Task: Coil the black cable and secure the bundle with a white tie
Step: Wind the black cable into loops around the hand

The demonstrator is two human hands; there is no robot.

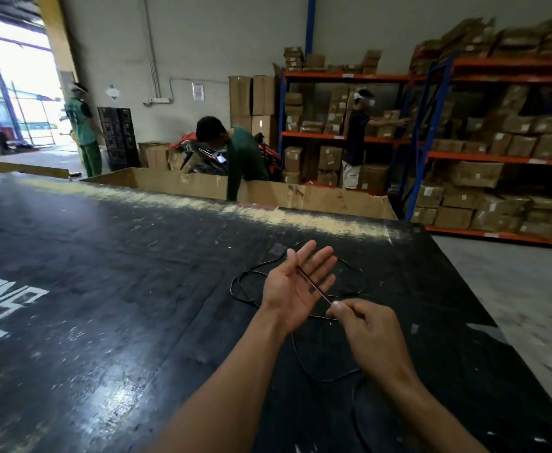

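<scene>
The black cable (300, 289) lies in loose, uneven loops on the dark surface (104, 289), toward its right side. One strand is lifted off the surface and stretched taut between the two hands; its long axis runs diagonally from far left to near right. The left hand (295, 284) is held palm up with fingers spread wide and straight, and the strand crosses the palm from the base of the index finger, so its grip is wide and closes on nothing. The right hand (366, 328), nearer and to the right, has its grip narrow, thumb and forefinger pinched on the near end of that strand. More of the cable curves back toward the near edge beneath the right forearm.

The surface is black, scuffed and glossy, with white lettering (6, 302) at the left and a worn pale far edge. Beyond it stand open cardboard boxes (268, 191), and orange-and-blue shelving (447, 152) stacked with cartons fills the right of the room. Three people (235, 152) are in the background, and a bright doorway (16, 76) opens at far left.
</scene>
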